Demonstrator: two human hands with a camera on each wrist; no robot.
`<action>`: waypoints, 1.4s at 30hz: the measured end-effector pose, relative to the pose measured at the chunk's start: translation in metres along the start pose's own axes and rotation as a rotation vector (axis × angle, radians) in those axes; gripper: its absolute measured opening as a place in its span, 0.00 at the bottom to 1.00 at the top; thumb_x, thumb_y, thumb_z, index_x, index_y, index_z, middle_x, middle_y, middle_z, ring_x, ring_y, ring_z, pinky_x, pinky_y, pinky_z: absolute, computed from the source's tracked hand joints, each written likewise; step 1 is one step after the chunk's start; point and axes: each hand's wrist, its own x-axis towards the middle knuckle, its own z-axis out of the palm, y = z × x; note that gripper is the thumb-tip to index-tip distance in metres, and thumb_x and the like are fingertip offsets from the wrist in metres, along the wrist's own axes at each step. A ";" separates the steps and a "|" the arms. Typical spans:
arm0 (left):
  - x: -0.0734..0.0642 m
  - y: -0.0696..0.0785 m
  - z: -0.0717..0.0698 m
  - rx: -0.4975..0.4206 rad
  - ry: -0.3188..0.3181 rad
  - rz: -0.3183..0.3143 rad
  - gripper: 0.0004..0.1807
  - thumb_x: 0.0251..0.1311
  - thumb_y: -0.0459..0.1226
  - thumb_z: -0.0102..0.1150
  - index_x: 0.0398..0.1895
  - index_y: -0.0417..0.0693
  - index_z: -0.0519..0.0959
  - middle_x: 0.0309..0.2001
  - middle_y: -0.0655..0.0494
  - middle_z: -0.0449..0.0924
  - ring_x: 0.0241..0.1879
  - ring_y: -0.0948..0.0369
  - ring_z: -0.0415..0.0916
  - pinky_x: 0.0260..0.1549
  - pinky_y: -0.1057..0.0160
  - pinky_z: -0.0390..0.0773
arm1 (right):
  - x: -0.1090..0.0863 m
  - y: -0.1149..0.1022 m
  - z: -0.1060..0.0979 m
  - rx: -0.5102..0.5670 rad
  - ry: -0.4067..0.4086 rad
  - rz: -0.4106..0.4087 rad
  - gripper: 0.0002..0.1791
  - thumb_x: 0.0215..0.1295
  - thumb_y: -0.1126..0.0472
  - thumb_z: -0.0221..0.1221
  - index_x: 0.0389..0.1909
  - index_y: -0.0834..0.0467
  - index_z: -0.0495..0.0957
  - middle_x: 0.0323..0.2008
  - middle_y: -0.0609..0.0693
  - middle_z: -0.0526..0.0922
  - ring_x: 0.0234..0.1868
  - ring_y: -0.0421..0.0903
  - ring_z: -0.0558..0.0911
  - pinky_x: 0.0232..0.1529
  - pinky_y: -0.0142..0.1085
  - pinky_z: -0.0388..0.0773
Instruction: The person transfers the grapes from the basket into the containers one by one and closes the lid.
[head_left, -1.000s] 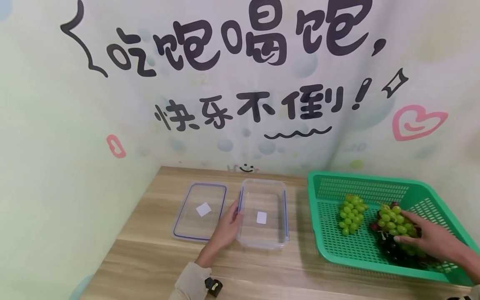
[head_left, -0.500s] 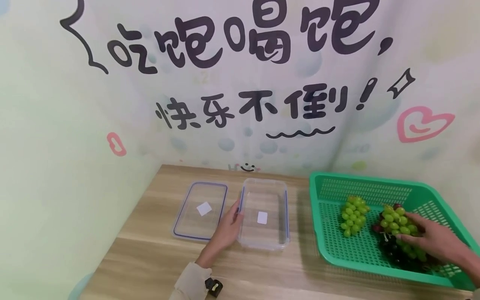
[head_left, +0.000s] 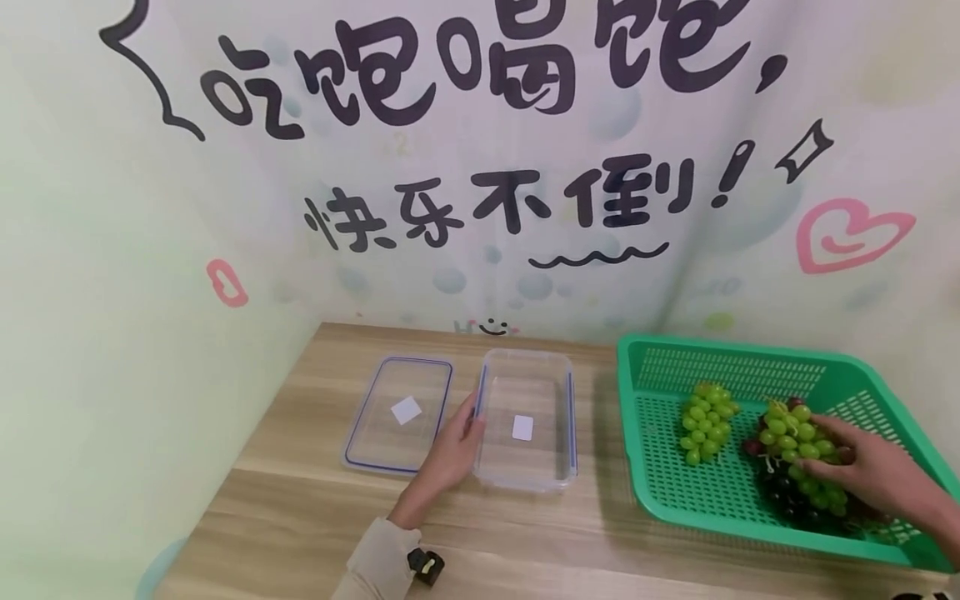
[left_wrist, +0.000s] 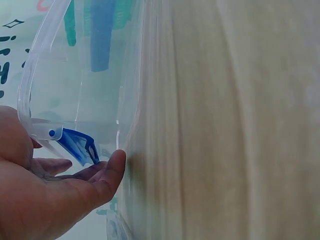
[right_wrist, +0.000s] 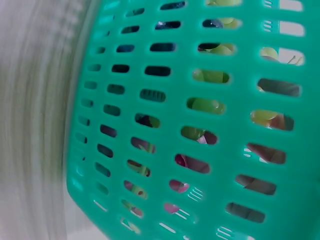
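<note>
1. Closest to us, a pale sleeve (head_left: 378, 560) with a black fitting (head_left: 426, 567) at its cuff crosses the desk (head_left: 525, 546), wood stretching broadly ahead of the container.
2. Over at the basket's right end, here's the right hand (head_left: 881, 467), fingers pinching a bunch of green grapes (head_left: 793, 435) atop dark grapes (head_left: 787, 498).
3. Left hand (head_left: 453, 450) now: we see fingers loosely extended, touching the clear container's (head_left: 525, 467) left side, near a hanging blue clip (left_wrist: 79, 146).
4. That container sits upright between lid and basket, a strip of desk parting it from the green basket (head_left: 840, 375); the gap leftward is narrower, filled partly by the hand.
5. The lid (head_left: 393, 387) lies flat, blue line inside its edge, well in from the desk's slanting left edge.
6. Inside the basket's left half, another green bunch (head_left: 705, 423) rests near the wall.
7. Farthest, we face a printed backdrop (head_left: 487, 287) meeting the desk's back edge.
</note>
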 end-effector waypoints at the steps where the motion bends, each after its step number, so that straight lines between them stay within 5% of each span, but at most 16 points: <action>1: 0.001 0.000 0.000 0.005 0.001 0.004 0.29 0.78 0.39 0.38 0.78 0.43 0.51 0.71 0.33 0.62 0.66 0.38 0.67 0.65 0.41 0.69 | -0.001 -0.002 -0.001 0.002 0.003 0.005 0.48 0.67 0.46 0.61 0.69 0.80 0.52 0.43 0.80 0.73 0.29 0.57 0.78 0.27 0.41 0.74; 2: 0.001 0.000 0.000 0.005 0.001 0.001 0.29 0.78 0.39 0.38 0.78 0.43 0.51 0.71 0.33 0.62 0.67 0.38 0.66 0.65 0.41 0.68 | -0.003 -0.003 -0.001 0.001 0.008 0.011 0.48 0.68 0.46 0.60 0.69 0.80 0.52 0.36 0.74 0.75 0.25 0.52 0.75 0.25 0.39 0.68; 6: 0.002 -0.002 0.001 0.009 0.000 0.005 0.29 0.78 0.38 0.38 0.78 0.42 0.51 0.70 0.32 0.62 0.67 0.38 0.65 0.66 0.40 0.67 | -0.007 -0.007 -0.004 0.030 0.017 0.040 0.48 0.71 0.44 0.57 0.70 0.80 0.49 0.40 0.76 0.73 0.30 0.66 0.77 0.27 0.43 0.75; 9: 0.001 -0.002 0.002 0.018 0.001 0.011 0.29 0.78 0.38 0.38 0.78 0.41 0.52 0.69 0.30 0.63 0.68 0.37 0.64 0.66 0.39 0.66 | -0.009 -0.004 -0.006 0.072 0.055 0.057 0.49 0.71 0.45 0.57 0.71 0.78 0.46 0.60 0.88 0.54 0.49 0.84 0.71 0.35 0.56 0.82; 16: 0.000 0.000 0.002 0.030 0.016 0.008 0.29 0.78 0.38 0.37 0.78 0.40 0.51 0.71 0.30 0.60 0.70 0.37 0.60 0.68 0.39 0.62 | -0.012 -0.007 -0.008 0.196 0.180 0.069 0.47 0.74 0.49 0.54 0.76 0.71 0.40 0.69 0.84 0.42 0.52 0.86 0.64 0.36 0.59 0.81; 22: -0.001 -0.001 0.002 0.024 0.025 -0.007 0.29 0.79 0.39 0.37 0.79 0.45 0.51 0.73 0.33 0.58 0.69 0.39 0.62 0.68 0.40 0.64 | -0.016 -0.022 -0.019 0.361 0.153 0.156 0.50 0.75 0.44 0.50 0.77 0.67 0.31 0.72 0.80 0.33 0.62 0.86 0.51 0.44 0.70 0.72; 25: -0.001 -0.001 0.002 0.026 0.029 -0.009 0.29 0.79 0.39 0.37 0.79 0.45 0.51 0.73 0.33 0.58 0.69 0.39 0.62 0.68 0.40 0.63 | -0.018 -0.032 -0.025 0.404 0.149 0.203 0.51 0.75 0.41 0.48 0.76 0.67 0.28 0.70 0.83 0.35 0.60 0.83 0.61 0.41 0.63 0.76; 30: 0.002 0.003 0.008 0.009 0.020 -0.006 0.29 0.78 0.38 0.37 0.79 0.44 0.51 0.74 0.34 0.56 0.73 0.40 0.56 0.71 0.41 0.57 | -0.020 -0.046 -0.035 0.437 0.181 0.243 0.51 0.74 0.39 0.47 0.77 0.66 0.28 0.68 0.86 0.42 0.38 0.61 0.83 0.32 0.49 0.81; 38: 0.002 0.005 0.013 0.015 0.022 -0.021 0.29 0.79 0.41 0.37 0.79 0.48 0.50 0.72 0.34 0.61 0.61 0.35 0.70 0.65 0.40 0.68 | -0.019 -0.076 -0.043 0.691 0.171 0.135 0.49 0.75 0.45 0.50 0.78 0.61 0.30 0.70 0.78 0.52 0.35 0.27 0.81 0.34 0.34 0.86; 42: -0.003 0.003 0.009 0.023 0.044 -0.046 0.29 0.79 0.41 0.37 0.79 0.49 0.51 0.71 0.33 0.62 0.70 0.38 0.60 0.68 0.39 0.63 | -0.016 -0.093 -0.046 0.791 0.096 0.099 0.49 0.76 0.45 0.48 0.78 0.59 0.25 0.74 0.77 0.42 0.39 0.29 0.82 0.38 0.32 0.85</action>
